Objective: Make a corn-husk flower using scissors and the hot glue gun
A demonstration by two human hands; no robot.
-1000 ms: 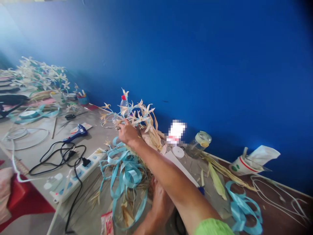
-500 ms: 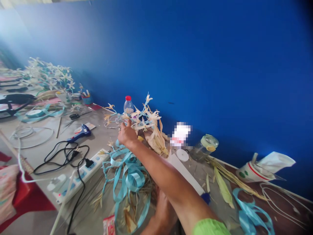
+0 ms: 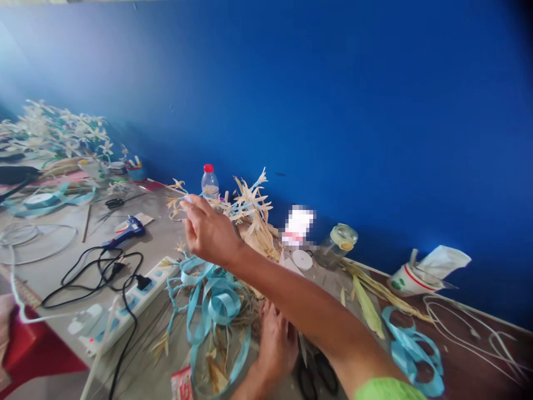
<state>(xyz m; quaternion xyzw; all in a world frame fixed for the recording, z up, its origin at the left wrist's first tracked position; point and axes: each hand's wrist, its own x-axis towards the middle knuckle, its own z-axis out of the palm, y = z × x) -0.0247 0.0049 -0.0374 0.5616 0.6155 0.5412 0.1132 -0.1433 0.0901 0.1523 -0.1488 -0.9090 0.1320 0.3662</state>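
Observation:
My right hand [image 3: 210, 230] reaches over the table from the lower right, its wrist above a tangle of light blue ribbon [image 3: 225, 308]. Its fingers are bent and apart, close to the pale husk flowers [image 3: 250, 194] on blue-wrapped stems; I see nothing held in them. Under the right forearm, my left hand [image 3: 275, 336] rests low on the table beside dry husk scraps, fingers loosely stretched and partly hidden. Black-handled scissors [image 3: 318, 378] lie just right of it. Dry corn husks [image 3: 260, 239] are heaped behind the forearm.
At left are a white power strip [image 3: 129, 305], black cord and blue glue gun [image 3: 127, 230]. A red-capped bottle [image 3: 210, 180] stands near the blue wall. Toward the right are a lidded jar [image 3: 339, 244], a paper cup [image 3: 412, 278] and more blue ribbon [image 3: 416, 353].
My right hand has drawn back from among the flowers and moved left, appearing larger. The view has shifted slightly right. More of my left hand and the scissors now show.

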